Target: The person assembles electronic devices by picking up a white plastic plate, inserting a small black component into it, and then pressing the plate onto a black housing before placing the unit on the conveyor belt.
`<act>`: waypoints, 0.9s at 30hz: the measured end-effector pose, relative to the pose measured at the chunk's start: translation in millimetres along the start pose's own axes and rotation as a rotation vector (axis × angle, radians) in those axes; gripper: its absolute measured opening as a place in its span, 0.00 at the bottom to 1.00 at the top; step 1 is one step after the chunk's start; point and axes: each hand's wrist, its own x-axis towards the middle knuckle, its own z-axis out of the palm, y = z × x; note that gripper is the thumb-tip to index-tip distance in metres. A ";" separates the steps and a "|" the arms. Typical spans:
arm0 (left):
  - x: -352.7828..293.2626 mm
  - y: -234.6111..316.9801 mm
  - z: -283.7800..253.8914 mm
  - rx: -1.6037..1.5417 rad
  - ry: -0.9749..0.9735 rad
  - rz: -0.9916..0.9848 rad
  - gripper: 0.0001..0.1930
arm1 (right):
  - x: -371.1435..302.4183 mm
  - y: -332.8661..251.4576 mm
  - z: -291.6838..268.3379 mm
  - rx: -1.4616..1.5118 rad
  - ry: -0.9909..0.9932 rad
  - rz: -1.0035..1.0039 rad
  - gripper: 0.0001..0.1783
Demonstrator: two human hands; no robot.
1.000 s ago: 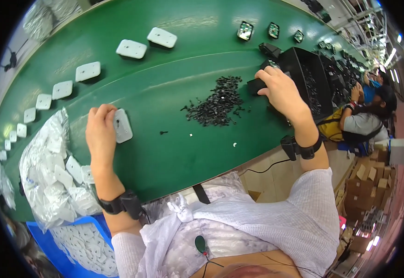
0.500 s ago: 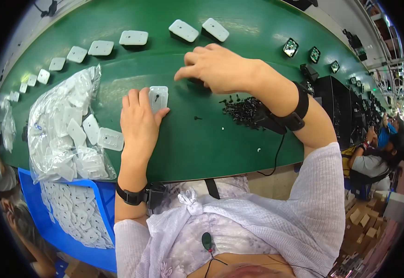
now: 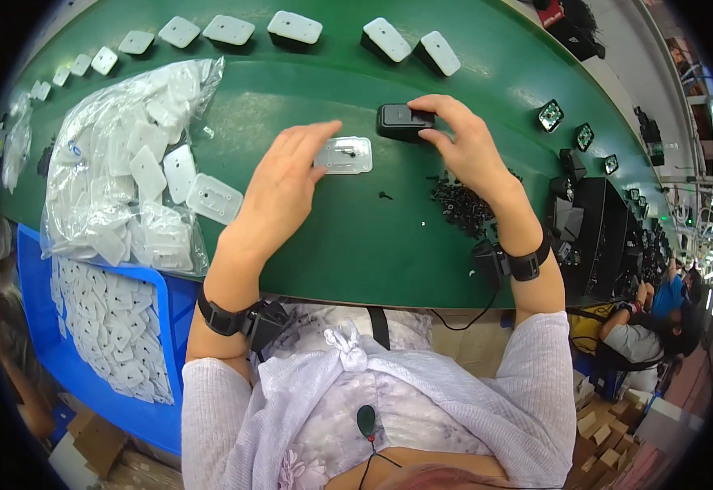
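My right hand (image 3: 469,145) grips the right end of a black rectangular plastic housing (image 3: 393,121) between thumb and fingers, at the table's middle. To its left is my left hand (image 3: 284,175), fingers stretched out and thumb apart around the left end of a translucent white plastic cover (image 3: 359,159). Whether it touches the cover, I cannot tell. On the cover lies a small black part, too small to make out fully. One loose black screw (image 3: 385,195) rests below the cover, and a pile of black screws (image 3: 458,204) lies beside my right wrist.
A clear bag of white covers (image 3: 99,196) lies at left, above a blue bin (image 3: 172,359) of white pieces. White-topped black units (image 3: 294,28) line the far side. Small units with green boards (image 3: 550,116) and a black box (image 3: 601,237) stand at right.
The white cover has turned from upright to sideways, and my left hand's fingers have spread. My right hand has turned and now shows its grip on the black housing. The view has shifted.
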 end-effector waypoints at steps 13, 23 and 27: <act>-23.1 -13.6 -2.2 0.017 -0.022 -0.002 0.27 | 5.0 -44.9 37.1 0.048 -0.155 -0.198 0.22; -24.0 -0.2 -0.5 0.278 -0.033 -0.006 0.28 | -10.1 -52.0 57.0 -0.123 0.006 -0.180 0.24; -19.6 -1.8 11.0 0.261 0.066 0.002 0.32 | 5.7 -41.2 44.7 0.060 -0.079 -0.147 0.25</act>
